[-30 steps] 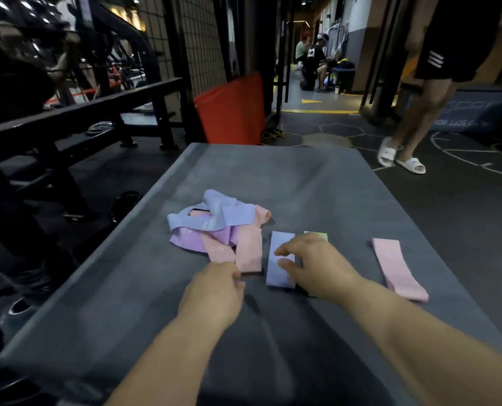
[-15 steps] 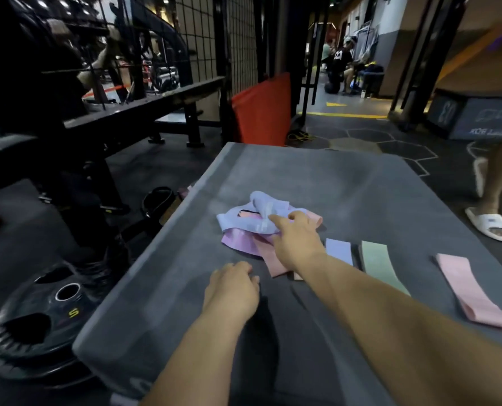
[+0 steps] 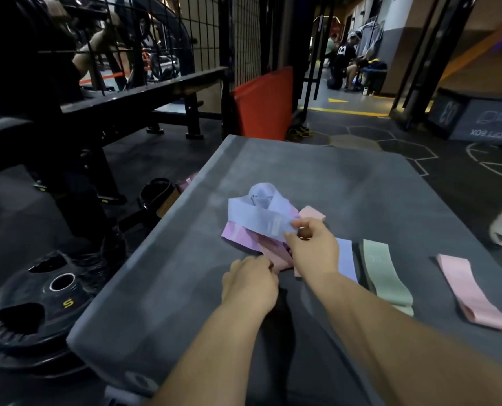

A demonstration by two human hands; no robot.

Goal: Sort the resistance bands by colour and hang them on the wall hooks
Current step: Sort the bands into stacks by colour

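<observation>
Right hand pinches the lilac fabric loop band off the pile
Left hand curls closed on the pink band; the pile sits mid grey padded mat, sage green band at three o'clock

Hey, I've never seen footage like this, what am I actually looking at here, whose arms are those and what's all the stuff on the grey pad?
There is no machine: a person wears one camera on the head, looking down at their own bare hands. The grey pad holds a tangled pile of bands. The right hand pinches a lavender band on top of the pile. The left hand rests at the pile's near edge. Sorted flat to the right lie a lavender-blue band, a green band and a pink band.
</observation>
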